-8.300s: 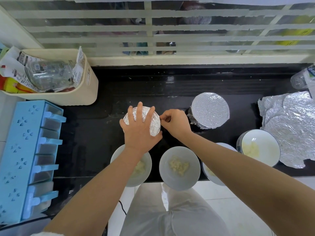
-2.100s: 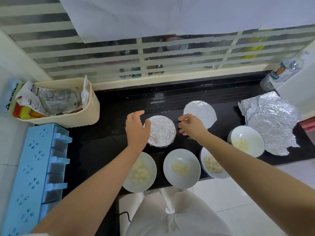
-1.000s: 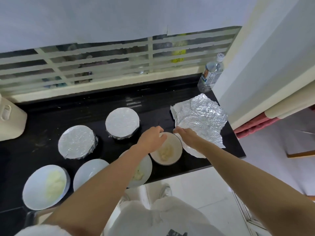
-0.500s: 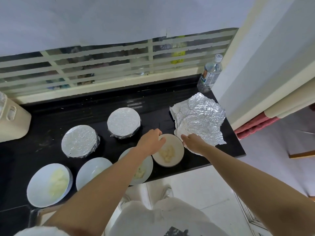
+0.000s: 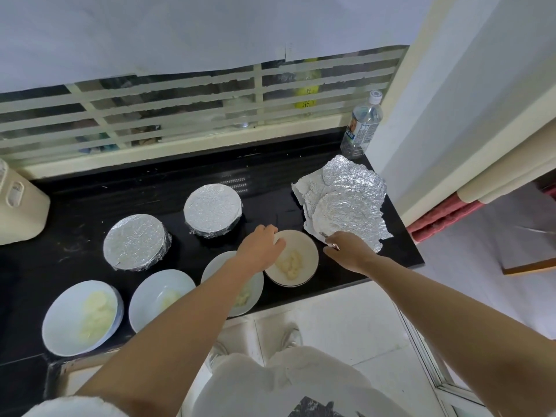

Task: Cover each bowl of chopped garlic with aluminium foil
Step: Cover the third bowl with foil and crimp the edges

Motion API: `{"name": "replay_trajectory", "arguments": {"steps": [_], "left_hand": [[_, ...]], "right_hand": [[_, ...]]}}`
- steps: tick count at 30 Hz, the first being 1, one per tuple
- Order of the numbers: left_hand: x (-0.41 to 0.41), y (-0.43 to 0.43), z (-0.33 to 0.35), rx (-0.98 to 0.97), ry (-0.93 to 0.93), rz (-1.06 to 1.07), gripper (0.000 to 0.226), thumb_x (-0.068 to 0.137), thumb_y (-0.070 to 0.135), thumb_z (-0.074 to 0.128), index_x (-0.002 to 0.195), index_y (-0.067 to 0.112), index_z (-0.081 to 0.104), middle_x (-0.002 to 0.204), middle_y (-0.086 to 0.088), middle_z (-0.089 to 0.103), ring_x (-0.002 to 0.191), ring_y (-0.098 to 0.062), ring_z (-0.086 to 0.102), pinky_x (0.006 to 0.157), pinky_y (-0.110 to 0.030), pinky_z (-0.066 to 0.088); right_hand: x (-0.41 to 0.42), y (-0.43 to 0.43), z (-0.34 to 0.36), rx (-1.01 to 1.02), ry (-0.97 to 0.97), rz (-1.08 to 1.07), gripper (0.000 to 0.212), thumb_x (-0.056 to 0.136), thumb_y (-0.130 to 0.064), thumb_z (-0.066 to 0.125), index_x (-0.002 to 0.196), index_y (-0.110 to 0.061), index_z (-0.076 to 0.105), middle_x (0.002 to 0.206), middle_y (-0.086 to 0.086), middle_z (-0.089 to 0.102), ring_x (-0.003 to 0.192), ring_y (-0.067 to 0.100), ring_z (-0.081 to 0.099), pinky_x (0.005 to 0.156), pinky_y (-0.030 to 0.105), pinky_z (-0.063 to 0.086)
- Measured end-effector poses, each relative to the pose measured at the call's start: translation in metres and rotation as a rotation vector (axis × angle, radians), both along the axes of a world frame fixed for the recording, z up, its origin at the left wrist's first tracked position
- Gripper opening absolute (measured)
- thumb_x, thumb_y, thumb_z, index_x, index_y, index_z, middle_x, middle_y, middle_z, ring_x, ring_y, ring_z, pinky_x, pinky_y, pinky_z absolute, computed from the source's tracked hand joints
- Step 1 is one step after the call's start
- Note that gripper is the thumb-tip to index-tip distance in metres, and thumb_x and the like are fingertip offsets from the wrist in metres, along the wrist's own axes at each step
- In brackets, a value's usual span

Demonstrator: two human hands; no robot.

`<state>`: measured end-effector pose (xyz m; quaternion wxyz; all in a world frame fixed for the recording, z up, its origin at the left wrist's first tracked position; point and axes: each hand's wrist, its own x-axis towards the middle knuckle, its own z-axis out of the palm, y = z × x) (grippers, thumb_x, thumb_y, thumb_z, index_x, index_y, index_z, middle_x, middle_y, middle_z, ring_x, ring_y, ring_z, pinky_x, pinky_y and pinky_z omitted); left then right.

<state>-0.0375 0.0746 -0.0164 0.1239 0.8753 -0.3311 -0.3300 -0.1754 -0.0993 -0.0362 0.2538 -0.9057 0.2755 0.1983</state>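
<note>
**Moved along to the cream bowl (image 5: 307, 254): two of six wrapped**

Both hands have left the second wrapped bowl, where they were two seconds ago, and crossed to the right end of the black counter (image 5: 270, 188). Over the last half second they have barely shifted.

Now the left hand (image 5: 260, 246) curls its fingers over the far-left rim of the cream bowl and holds it steady. The chopped garlic (image 5: 290, 263) lies bare in the bottom. The right hand (image 5: 349, 249) pinches the near edge of the foil sheets (image 5: 349, 203), a crumpled stack lying just to the right of that bowl. A scrap of foil shows between the fingertips. The sheet looks not yet lifted clear of the stack.

Done so far: the two covered bowls (image 5: 135, 242) in the back row, each with foil drawn flat across the top and crimped down the side.

Left to do: four bowls stand open. One is the cream bowl in hand, and the other three are the white bowls (image 5: 82, 317) along the front edge of the counter. The nearest of these is partly hidden under the left forearm. Each shows a pale heap of garlic.

By that count the job is about a third finished. The step in hand is probably peeling off one sheet for the cream bowl. The stack seems to hold several sheets, though how many cannot be told. A water bottle (image 5: 362, 124) stands in the far corner behind the foil, well out of the way
</note>
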Motion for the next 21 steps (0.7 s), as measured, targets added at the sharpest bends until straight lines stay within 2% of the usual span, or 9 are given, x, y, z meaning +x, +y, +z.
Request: {"name": "replay_trajectory", "arguments": {"steps": [3, 6, 8, 10, 12, 14, 17, 19, 21], "left_hand": [[-0.002, 0.001, 0.001, -0.006, -0.010, 0.009, 0.051, 0.103, 0.039, 0.038, 0.146, 0.010, 0.037, 0.142, -0.011, 0.042, 0.124, -0.028, 0.049, 0.102, -0.039, 0.040], [-0.002, 0.004, 0.003, -0.039, 0.005, 0.048, 0.056, 0.103, 0.038, 0.041, 0.149, 0.007, 0.030, 0.146, -0.013, 0.040, 0.129, -0.029, 0.046, 0.105, -0.041, 0.039], [0.000, 0.008, 0.004, -0.082, 0.019, 0.088, 0.060, 0.102, 0.037, 0.043, 0.151, 0.007, 0.026, 0.148, -0.014, 0.038, 0.132, -0.028, 0.044, 0.107, -0.042, 0.038], [0.005, 0.011, 0.007, -0.136, 0.018, 0.122, 0.060, 0.102, 0.036, 0.044, 0.151, 0.008, 0.026, 0.147, -0.014, 0.039, 0.133, -0.028, 0.043, 0.108, -0.042, 0.037], [0.009, 0.015, 0.014, -0.213, 0.022, 0.174, 0.057, 0.102, 0.033, 0.045, 0.150, 0.009, 0.030, 0.142, -0.013, 0.043, 0.129, -0.027, 0.047, 0.106, -0.039, 0.037], [0.015, 0.017, 0.020, -0.303, 0.071, 0.249, 0.051, 0.102, 0.032, 0.045, 0.146, 0.007, 0.037, 0.129, -0.013, 0.053, 0.118, -0.027, 0.053, 0.101, -0.037, 0.040], [0.024, 0.024, 0.029, -0.474, 0.225, 0.408, 0.039, 0.100, 0.035, 0.042, 0.119, 0.003, 0.055, 0.101, -0.022, 0.058, 0.096, -0.031, 0.057, 0.089, -0.040, 0.042], [0.032, 0.034, 0.039, -0.643, 0.430, 0.659, 0.032, 0.100, 0.039, 0.039, 0.110, 0.013, 0.055, 0.103, -0.012, 0.065, 0.093, -0.025, 0.057, 0.091, -0.039, 0.044], [0.042, 0.055, 0.050, -0.776, 0.548, 0.866, 0.033, 0.105, 0.038, 0.031, 0.121, 0.017, 0.050, 0.101, -0.006, 0.067, 0.092, -0.021, 0.060, 0.085, -0.035, 0.047]], "right_hand": [[0.001, -0.003, 0.007, -0.032, -0.189, -0.097, 0.029, 0.094, -0.022, 0.059, 0.121, -0.013, 0.067, 0.122, 0.007, 0.065, 0.110, 0.021, 0.060, 0.096, 0.029, 0.043], [0.012, -0.013, 0.029, -0.017, -0.478, -0.281, 0.022, 0.088, -0.021, 0.069, 0.109, -0.019, 0.072, 0.103, -0.003, 0.072, 0.084, 0.005, 0.062, 0.083, 0.017, 0.045], [0.024, -0.022, 0.057, 0.079, -0.654, -0.456, 0.017, 0.085, -0.023, 0.073, 0.102, -0.020, 0.073, 0.079, -0.012, 0.068, 0.067, -0.002, 0.057, 0.073, 0.015, 0.048], [0.037, -0.028, 0.090, 0.256, -0.786, -0.594, 0.025, 0.082, -0.014, 0.074, 0.107, -0.014, 0.069, 0.064, -0.015, 0.056, 0.059, -0.001, 0.052, 0.071, 0.019, 0.048], [0.052, -0.025, 0.121, 0.479, -0.858, -0.644, 0.039, 0.082, -0.006, 0.072, 0.120, -0.010, 0.061, 0.068, -0.012, 0.054, 0.066, 0.003, 0.055, 0.078, 0.020, 0.051], [0.064, -0.017, 0.141, 0.692, -0.842, -0.628, 0.045, 0.084, -0.003, 0.068, 0.128, -0.008, 0.057, 0.085, -0.004, 0.060, 0.082, 0.010, 0.059, 0.079, 0.020, 0.050], [0.075, 0.008, 0.157, 1.010, -0.786, -0.611, 0.044, 0.091, 0.001, 0.058, 0.134, -0.006, 0.053, 0.115, 0.009, 0.063, 0.093, 0.016, 0.062, 0.079, 0.023, 0.053], [0.079, 0.028, 0.157, 1.119, -0.787, -0.635, 0.040, 0.093, 0.004, 0.052, 0.131, -0.006, 0.055, 0.109, 0.010, 0.066, 0.084, 0.016, 0.066, 0.072, 0.024, 0.056], [0.085, 0.050, 0.153, 1.137, -0.796, -0.675, 0.039, 0.093, 0.004, 0.049, 0.130, -0.007, 0.056, 0.104, 0.010, 0.067, 0.081, 0.017, 0.067, 0.068, 0.026, 0.058]]}}
